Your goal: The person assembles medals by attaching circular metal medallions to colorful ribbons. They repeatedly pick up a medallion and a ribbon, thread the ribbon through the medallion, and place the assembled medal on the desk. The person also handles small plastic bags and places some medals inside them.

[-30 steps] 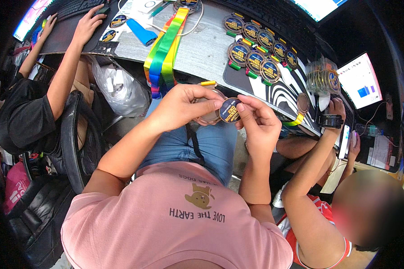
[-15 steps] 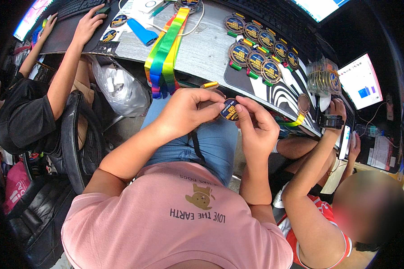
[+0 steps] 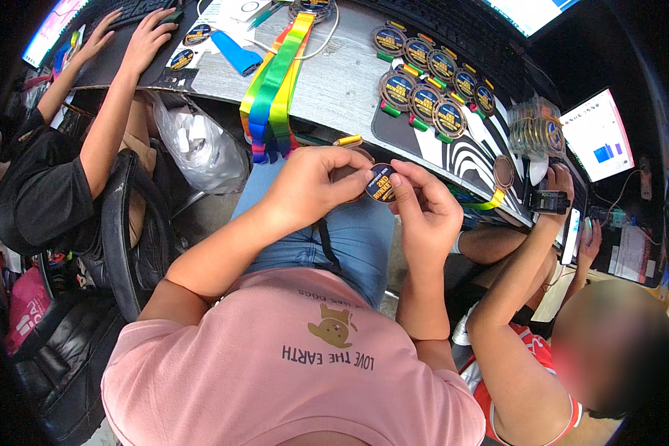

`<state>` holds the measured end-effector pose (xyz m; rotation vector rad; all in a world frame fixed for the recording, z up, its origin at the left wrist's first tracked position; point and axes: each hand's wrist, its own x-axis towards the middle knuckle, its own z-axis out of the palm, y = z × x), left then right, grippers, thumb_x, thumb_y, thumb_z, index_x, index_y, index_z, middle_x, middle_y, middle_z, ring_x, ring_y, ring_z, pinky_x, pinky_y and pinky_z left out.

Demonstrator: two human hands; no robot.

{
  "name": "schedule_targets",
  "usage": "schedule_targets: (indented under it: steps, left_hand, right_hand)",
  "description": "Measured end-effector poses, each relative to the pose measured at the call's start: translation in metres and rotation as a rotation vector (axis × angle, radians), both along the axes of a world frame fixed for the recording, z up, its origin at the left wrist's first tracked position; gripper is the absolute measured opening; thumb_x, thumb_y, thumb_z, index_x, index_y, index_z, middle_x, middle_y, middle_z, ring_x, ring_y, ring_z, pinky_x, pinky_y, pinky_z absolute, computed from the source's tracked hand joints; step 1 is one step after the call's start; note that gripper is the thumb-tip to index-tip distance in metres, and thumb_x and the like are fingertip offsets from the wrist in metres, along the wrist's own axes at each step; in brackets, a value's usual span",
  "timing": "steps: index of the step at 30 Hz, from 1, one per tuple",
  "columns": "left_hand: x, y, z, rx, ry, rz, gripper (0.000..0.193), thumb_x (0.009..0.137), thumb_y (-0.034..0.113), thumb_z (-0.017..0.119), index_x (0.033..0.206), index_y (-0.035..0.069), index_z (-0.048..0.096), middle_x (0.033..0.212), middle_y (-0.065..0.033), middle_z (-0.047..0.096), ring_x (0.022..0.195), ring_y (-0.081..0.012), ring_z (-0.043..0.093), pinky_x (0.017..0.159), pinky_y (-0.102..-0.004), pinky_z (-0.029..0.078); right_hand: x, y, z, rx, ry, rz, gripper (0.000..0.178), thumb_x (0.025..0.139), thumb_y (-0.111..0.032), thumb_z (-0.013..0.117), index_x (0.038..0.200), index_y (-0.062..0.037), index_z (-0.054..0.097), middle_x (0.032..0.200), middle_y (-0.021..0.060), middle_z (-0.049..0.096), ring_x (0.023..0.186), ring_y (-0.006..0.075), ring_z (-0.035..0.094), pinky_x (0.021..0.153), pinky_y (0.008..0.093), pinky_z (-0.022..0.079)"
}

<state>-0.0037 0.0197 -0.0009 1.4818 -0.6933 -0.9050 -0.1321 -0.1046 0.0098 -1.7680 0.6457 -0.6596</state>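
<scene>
The small, round, navy disc [image 3: 380, 183] bears gold print; the partly hidden round medal [image 3: 342, 174] looks brownish. Flat fabric ribbons [image 3: 269, 89] show green, yellow and blue; the wood-grained surface [image 3: 342, 83] is streaked grey.

The person's left hand [image 3: 312, 184] and right hand [image 3: 427, 204] held a round dark disc [image 3: 380, 184] at their fingertips above the lap, a mostly hidden medal [image 3: 343, 173] behind the left fingers. On the grey desk [image 3: 342, 93], medals [image 3: 424, 102] lay in two rows, and multicoloured ribbons [image 3: 279, 93] hung over its edge.
</scene>
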Motion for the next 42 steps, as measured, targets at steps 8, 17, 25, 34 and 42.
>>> schedule_targets:
  steps: [8, 17, 25, 34, 42]
  left_hand:
    - [-0.002, 0.000, 0.005, 0.050, -0.111, 0.032, 0.017, 0.091, 0.011, 0.063, 0.101, -0.003, 0.066, 0.080, 0.0019, 0.062, 0.070, -0.0024, 0.054, 0.061, -0.0193, 0.044]
    - [-0.002, 0.000, 0.008, 0.048, -0.157, 0.048, 0.015, 0.089, 0.009, 0.063, 0.098, -0.003, 0.067, 0.078, 0.0035, 0.061, 0.069, -0.0015, 0.052, 0.059, -0.0193, 0.042]
    - [-0.002, 0.000, 0.004, 0.077, -0.084, 0.063, 0.013, 0.088, 0.010, 0.066, 0.095, -0.002, 0.068, 0.075, 0.0040, 0.060, 0.067, -0.0012, 0.051, 0.058, -0.0190, 0.041]
    - [-0.001, 0.002, 0.011, 0.095, -0.079, 0.042, 0.012, 0.085, 0.010, 0.070, 0.092, 0.000, 0.068, 0.076, 0.0036, 0.062, 0.069, -0.0009, 0.053, 0.058, -0.0181, 0.041]
    - [0.018, 0.006, 0.007, -0.001, 0.418, -0.103, 0.014, 0.080, 0.012, 0.076, 0.089, 0.002, 0.070, 0.084, -0.0033, 0.069, 0.073, -0.0089, 0.063, 0.065, -0.0207, 0.051]
  right_hand:
    - [0.001, 0.000, 0.000, 0.050, -0.010, 0.016, 0.019, 0.086, -0.004, 0.068, 0.104, 0.0021, 0.069, 0.085, 0.0040, 0.068, 0.062, 0.0034, 0.055, 0.053, 0.0161, 0.045]
    - [0.002, 0.000, -0.001, 0.094, -0.021, 0.021, 0.019, 0.086, -0.005, 0.068, 0.104, 0.0018, 0.069, 0.083, 0.0033, 0.067, 0.061, 0.0036, 0.055, 0.054, 0.0160, 0.044]
    - [0.002, 0.000, 0.000, 0.125, -0.022, 0.032, 0.020, 0.086, -0.005, 0.068, 0.105, 0.0021, 0.069, 0.083, 0.0038, 0.067, 0.061, 0.0041, 0.055, 0.053, 0.0164, 0.045]
    - [0.001, 0.000, -0.003, 0.153, -0.015, 0.042, 0.021, 0.086, -0.005, 0.069, 0.106, 0.0019, 0.068, 0.082, 0.0038, 0.067, 0.060, 0.0044, 0.055, 0.053, 0.0165, 0.045]
    - [-0.001, -0.015, -0.010, 0.526, -0.078, 0.184, 0.017, 0.085, 0.002, 0.066, 0.102, 0.0028, 0.064, 0.080, 0.0070, 0.068, 0.063, 0.0089, 0.061, 0.056, 0.0205, 0.049]
